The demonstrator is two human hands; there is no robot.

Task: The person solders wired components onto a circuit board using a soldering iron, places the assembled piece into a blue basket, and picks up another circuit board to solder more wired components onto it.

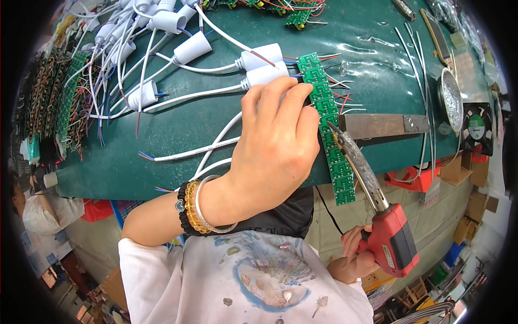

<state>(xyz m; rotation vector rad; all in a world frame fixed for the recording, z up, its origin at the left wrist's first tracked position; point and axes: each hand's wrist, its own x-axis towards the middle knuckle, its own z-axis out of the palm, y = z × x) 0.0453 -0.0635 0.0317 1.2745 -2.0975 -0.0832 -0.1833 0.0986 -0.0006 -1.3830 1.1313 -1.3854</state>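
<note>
My left hand (278,146) is closed, its fingers curled round a white lamp socket whose body is mostly hidden; the fingertips reach the edge of the circuit board strip. Another white lamp socket (264,74) lies just beyond the fingers. The long green circuit board strip (326,127) runs beside this hand and overhangs the table's near edge. Short red and white wires stick out from its right side. My right hand (356,256) grips the handle of a red and black soldering gun (396,240). The soldering gun's thin tip (333,128) is at the strip, right of my left hand.
More white sockets with cables (191,48) pile up at the back left. Wired boards (62,97) stack at the far left. A dark flat bar (380,125), long thin wires (423,92), a round metal dish (449,100) and a small fan (477,128) are at right.
</note>
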